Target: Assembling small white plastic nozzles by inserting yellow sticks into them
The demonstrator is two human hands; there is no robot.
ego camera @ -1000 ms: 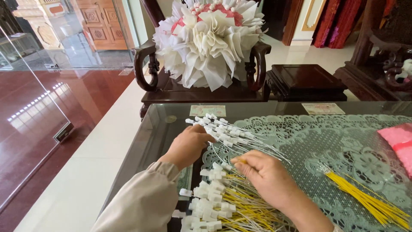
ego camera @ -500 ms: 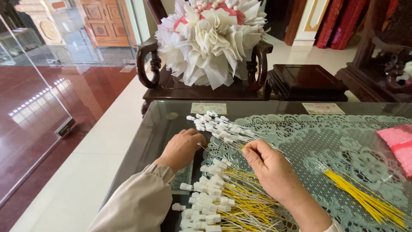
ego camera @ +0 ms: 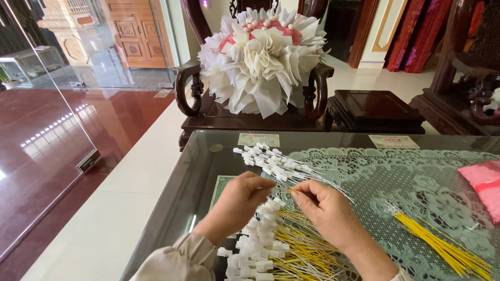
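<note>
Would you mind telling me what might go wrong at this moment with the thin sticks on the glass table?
The left hand and right hand pinch something small between them, right over the yellow sticks; a sleeve or wrist could scatter that loose pile. The white-tipped sticks fan out on smooth glass table, so a nudge might slide them toward its edge.

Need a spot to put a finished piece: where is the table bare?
Free: lace mat between white-tipped wires, yellow bundle and pink packet. Also glass strip left of the wires. Crowded: pile under left hand and right hand.
</note>
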